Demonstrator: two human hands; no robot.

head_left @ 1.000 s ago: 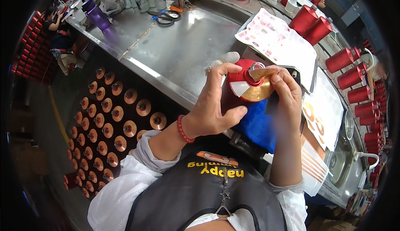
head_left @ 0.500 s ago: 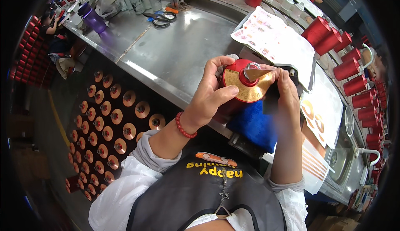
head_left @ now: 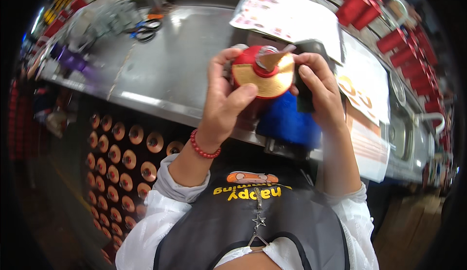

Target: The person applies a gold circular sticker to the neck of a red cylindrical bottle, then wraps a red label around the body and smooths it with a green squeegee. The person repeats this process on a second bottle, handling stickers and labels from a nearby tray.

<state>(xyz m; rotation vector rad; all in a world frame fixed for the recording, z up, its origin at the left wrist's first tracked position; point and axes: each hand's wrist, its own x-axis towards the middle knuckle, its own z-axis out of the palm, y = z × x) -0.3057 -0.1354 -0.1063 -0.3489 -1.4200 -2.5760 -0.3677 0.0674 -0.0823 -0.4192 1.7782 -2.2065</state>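
Observation:
My left hand [head_left: 226, 87] is wrapped round a red bottle [head_left: 247, 57], its thumb lying on a curved gold label [head_left: 258, 83] on the shoulder. The bottle tilts with its neck toward me; a clear glass mouth shows inside the red collar. One pointed end of the label stands up loose across the neck. At the bottle's right rim, the fingertips of my right hand [head_left: 316, 82] close in on the label's edge; their exact grip is partly hidden. Under the bottle lies a blue cloth [head_left: 289, 121].
Racked bottles with gold tops [head_left: 129, 159] stand low at left. Scissors [head_left: 146, 30] and a purple bottle [head_left: 70, 58] lie on the metal bench [head_left: 170, 60]. Printed sheets [head_left: 287, 12], label sheets [head_left: 362, 94] and a sink [head_left: 401, 133] are at right, beyond them red bottles [head_left: 357, 7].
The view has shifted, so the bench and hands sit differently in it. My right fingers have moved from the label's pointed end to the bottle's right rim; the left hand keeps its hold.

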